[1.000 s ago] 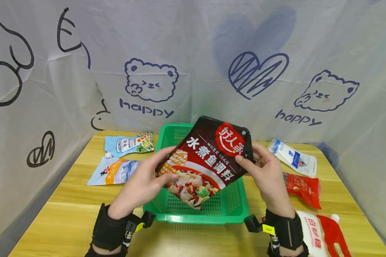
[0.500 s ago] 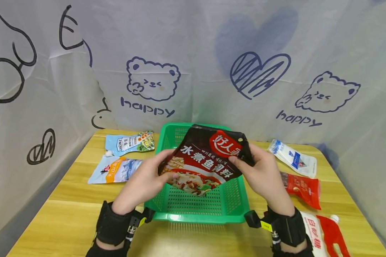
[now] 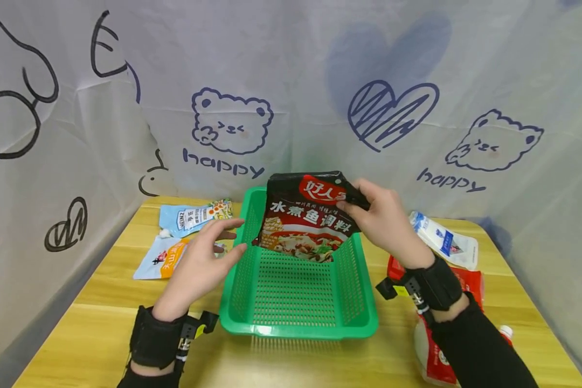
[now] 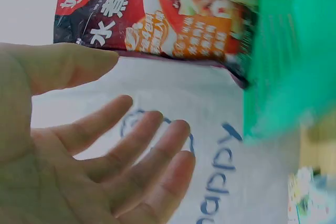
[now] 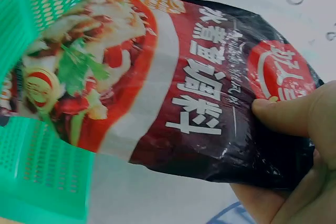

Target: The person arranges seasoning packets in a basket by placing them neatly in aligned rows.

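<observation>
A dark red and black seasoning packet (image 3: 305, 215) with a picture of a fish dish hangs over the far part of the green basket (image 3: 298, 330). My right hand (image 3: 385, 221) pinches its upper right corner, thumb on the printed front, as the right wrist view also shows on the packet (image 5: 157, 77). My left hand (image 3: 201, 264) is off the packet, left of the basket, its fingers spread and holding nothing. In the left wrist view the open left hand (image 4: 105, 156) lies close beside the packet's edge (image 4: 157, 19).
On the left of the table lie a blue Heinz pouch (image 3: 189, 218) and a blue and orange pouch (image 3: 160, 258). On the right are a white and blue pouch (image 3: 446, 242), a red packet (image 3: 470, 283) and a red and white bag (image 3: 438, 355), partly behind my right arm.
My left hand has let go of the packet and drawn back left. My right hand has carried the packet up and away, to the basket's far end.
</observation>
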{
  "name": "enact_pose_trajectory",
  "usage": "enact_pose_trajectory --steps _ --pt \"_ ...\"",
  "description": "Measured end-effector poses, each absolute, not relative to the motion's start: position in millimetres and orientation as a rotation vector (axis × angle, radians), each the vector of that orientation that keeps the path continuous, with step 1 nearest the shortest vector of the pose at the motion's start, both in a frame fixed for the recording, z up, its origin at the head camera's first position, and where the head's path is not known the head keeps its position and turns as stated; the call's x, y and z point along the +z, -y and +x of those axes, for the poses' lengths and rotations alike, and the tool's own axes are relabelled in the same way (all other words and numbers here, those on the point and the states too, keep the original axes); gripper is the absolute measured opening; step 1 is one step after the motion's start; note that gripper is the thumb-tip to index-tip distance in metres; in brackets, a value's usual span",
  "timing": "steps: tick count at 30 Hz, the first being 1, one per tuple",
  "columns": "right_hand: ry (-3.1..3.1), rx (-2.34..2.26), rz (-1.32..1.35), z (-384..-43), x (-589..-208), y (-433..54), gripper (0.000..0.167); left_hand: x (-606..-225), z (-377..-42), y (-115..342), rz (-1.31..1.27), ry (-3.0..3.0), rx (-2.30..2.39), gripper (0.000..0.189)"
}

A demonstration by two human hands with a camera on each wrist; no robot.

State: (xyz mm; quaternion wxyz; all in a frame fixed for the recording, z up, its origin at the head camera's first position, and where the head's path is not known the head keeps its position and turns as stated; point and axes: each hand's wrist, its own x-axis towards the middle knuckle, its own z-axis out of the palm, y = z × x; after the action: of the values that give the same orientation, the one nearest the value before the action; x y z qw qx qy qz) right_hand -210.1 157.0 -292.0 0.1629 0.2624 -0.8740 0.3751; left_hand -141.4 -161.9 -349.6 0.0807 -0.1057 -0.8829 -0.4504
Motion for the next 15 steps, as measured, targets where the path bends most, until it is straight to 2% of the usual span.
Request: enact_pose_trajectory --steps 9,15 --pt "2.643 1.073 0.646 -267.9 -300.0 -156.2 0.014 -366.8 -153.7 172.6 -0.212 2.854 -1.236 0.054" --pt "2.679 1.064 0.671 -298.2 -309.4 -148.1 0.021 -374.7 -159.0 171.9 -0.208 2.903 -1.21 0.054"
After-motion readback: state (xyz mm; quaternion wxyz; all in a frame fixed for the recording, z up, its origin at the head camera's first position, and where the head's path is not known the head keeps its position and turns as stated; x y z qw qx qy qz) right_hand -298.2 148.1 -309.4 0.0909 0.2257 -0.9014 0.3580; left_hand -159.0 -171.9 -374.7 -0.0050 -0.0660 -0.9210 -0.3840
